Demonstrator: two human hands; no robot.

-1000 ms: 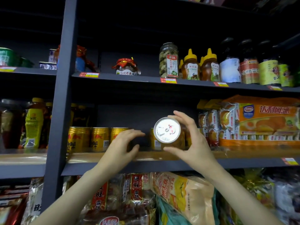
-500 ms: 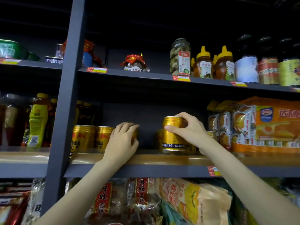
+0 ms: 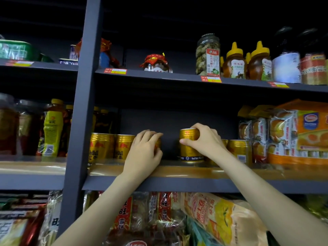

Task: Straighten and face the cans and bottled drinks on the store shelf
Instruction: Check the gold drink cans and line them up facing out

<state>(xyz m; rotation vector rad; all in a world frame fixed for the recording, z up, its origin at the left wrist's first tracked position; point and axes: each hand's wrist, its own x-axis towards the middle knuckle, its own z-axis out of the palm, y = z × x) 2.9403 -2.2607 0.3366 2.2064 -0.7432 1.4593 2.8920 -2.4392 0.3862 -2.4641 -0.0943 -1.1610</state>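
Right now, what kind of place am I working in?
Most likely a small grocery or convenience store aisle: dark metal shelving with price tags on the shelf edges, rows of gold drink cans, and packaged snacks beside them.

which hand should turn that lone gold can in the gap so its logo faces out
Right. The right hand already grips the upright gold can near its top, so it can twist it. The left hand is busy holding another can across the gap.
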